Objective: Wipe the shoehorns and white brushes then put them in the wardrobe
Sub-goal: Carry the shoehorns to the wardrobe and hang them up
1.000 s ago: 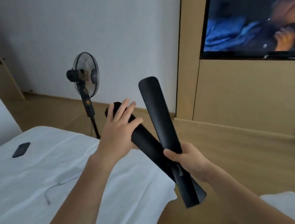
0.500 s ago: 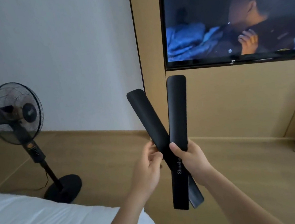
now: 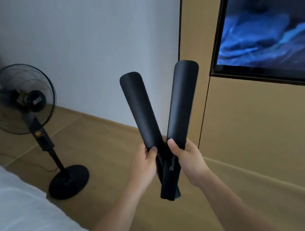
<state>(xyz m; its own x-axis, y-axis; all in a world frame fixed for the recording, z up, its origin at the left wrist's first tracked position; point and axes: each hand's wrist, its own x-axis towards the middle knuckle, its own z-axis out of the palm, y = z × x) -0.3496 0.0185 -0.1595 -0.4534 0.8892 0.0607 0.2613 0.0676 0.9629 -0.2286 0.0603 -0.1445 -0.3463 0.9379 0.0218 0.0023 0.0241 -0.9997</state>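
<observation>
**Left shoehorn** [image 3: 138, 107] and **right shoehorn** [image 3: 183, 99], both black, are held upright in mid-air in front of the person. They are over the floor [image 3: 102, 142], just off the corner of the bed [image 3: 13, 203]. The blades point up and spread apart. The handles cross low down, the right one in front with its white lettering toward the camera, so the pair forms a narrow V.

The left hand [image 3: 144, 165] is closed round the left shoehorn just above the crossing, with the thumb on its front face. The right hand [image 3: 189, 161] is wrapped round the right shoehorn in the same way, thumb on the front.

With one tool in each hand, gripped low, both long blades are left bare. This grip seems better suited to inspecting or carrying the pair than to wiping, since neither hand is free and nothing to wipe with shows. The place of storage is out of view, so putting away appears not yet done. Whether the blades are clean cannot be told, and the right one is blurred.

Surroundings: a black pedestal fan [image 3: 28, 105] stands on the floor at left, by the white wall [image 3: 89, 46]. At right, a wood panel [image 3: 260, 149] carries a lit screen [image 3: 273, 30].
</observation>
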